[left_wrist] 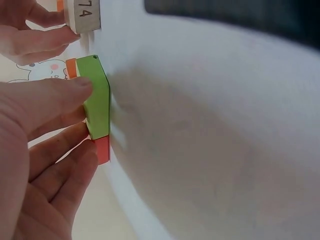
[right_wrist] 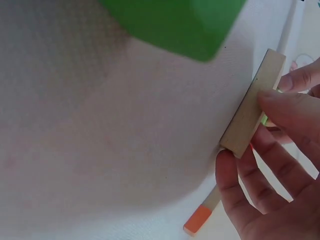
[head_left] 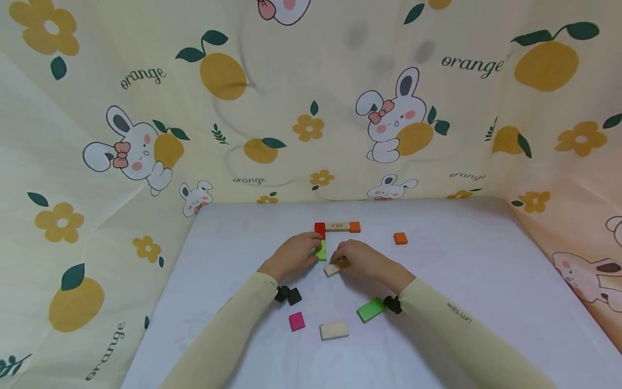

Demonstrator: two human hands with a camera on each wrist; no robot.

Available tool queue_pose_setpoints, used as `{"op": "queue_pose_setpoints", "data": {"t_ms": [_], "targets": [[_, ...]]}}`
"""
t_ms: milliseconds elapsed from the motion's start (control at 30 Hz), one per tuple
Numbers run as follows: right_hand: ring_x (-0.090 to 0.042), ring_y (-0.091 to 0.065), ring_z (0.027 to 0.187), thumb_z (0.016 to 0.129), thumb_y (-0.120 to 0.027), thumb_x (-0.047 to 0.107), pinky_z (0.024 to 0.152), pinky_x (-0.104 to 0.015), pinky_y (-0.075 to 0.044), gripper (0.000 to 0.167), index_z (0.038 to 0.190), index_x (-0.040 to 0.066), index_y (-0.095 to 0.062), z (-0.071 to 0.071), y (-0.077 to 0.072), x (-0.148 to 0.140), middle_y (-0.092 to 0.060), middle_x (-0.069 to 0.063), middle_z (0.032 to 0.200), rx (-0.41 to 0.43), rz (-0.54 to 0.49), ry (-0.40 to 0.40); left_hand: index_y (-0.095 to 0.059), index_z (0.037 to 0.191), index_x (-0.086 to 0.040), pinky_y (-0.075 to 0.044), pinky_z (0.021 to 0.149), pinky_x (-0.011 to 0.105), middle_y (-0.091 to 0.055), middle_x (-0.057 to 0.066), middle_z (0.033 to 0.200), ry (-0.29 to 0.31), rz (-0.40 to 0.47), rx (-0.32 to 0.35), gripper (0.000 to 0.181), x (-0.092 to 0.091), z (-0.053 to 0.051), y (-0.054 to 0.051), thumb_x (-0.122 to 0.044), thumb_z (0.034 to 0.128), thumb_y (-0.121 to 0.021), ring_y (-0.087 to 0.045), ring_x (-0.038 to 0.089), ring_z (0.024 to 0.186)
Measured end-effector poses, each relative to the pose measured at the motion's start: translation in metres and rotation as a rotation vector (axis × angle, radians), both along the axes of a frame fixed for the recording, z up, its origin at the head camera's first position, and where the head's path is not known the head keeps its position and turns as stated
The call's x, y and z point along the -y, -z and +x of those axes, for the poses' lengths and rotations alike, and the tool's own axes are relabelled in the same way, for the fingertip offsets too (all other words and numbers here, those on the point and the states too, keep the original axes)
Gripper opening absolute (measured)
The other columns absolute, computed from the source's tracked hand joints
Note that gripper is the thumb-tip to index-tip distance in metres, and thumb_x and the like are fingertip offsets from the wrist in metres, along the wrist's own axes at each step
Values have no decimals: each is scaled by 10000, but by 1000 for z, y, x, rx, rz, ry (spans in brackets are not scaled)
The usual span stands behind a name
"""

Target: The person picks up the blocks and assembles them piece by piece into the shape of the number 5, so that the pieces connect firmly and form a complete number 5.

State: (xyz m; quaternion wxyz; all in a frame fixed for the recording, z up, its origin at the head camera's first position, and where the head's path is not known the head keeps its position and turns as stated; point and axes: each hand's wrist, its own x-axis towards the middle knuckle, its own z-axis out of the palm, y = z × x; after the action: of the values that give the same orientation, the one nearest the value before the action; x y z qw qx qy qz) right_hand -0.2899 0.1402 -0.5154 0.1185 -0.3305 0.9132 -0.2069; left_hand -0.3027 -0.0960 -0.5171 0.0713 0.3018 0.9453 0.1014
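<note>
Pale wood sits pinched in the right hand [head_left: 362, 262]: the wooden block [right_wrist: 250, 110] lies between the thumb, across one face, and the fingers opposite, probably to leave one end free. On the side of the desk [head_left: 466, 237] toward its far edge, the left hand [head_left: 297, 253] pinches the light-green block [left_wrist: 100, 107] where it touches the red block [left_wrist: 102, 150], seemingly steadying it. The wooden block is just nearer the desk's near edge.

makeshift booth [head_left: 73, 178] of bunny-print sheeting [head_left: 311, 81]
</note>
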Motion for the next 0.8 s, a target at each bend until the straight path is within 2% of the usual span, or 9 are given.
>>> {"op": "queue_pose_setpoints", "data": {"t_ms": [167,333,633,800], "targets": [[-154,-633,1023,916,-859,38,966,-373,-562,265,1159,141,-836,0,-3,-4,-725,64,1083,1,-4,-2,-770,1309,-117,-440,1189,393,-614,57,1530,5,5,4,294,-1,0,-1,-190,1024,-771,-560,240,1418],[-161,-632,991,919,-830,1,952,-396,-562,274,1164,123,-826,-1,-12,-8,-723,52,1073,-14,-23,38,-772,1302,-117,-432,1194,387,-616,51,1528,9,7,3,288,-2,0,0,-186,1022,-771,-552,234,1426],[-188,-626,958,947,-812,28,945,-418,-562,254,1191,96,-812,-14,-19,-11,-730,51,1034,-7,-21,97,-773,1303,-117,-447,1184,403,-619,48,1521,-1,36,39,292,-5,-1,-1,-182,1019,-774,-561,243,1409],[-199,-619,911,942,-785,27,901,-411,-558,230,1162,92,-808,-21,-18,-5,-716,48,972,-2,-34,109,-777,1295,-121,-459,1173,393,-619,45,1520,-11,32,19,291,-2,-1,-2,-186,1012,-788,-564,237,1406]]}}
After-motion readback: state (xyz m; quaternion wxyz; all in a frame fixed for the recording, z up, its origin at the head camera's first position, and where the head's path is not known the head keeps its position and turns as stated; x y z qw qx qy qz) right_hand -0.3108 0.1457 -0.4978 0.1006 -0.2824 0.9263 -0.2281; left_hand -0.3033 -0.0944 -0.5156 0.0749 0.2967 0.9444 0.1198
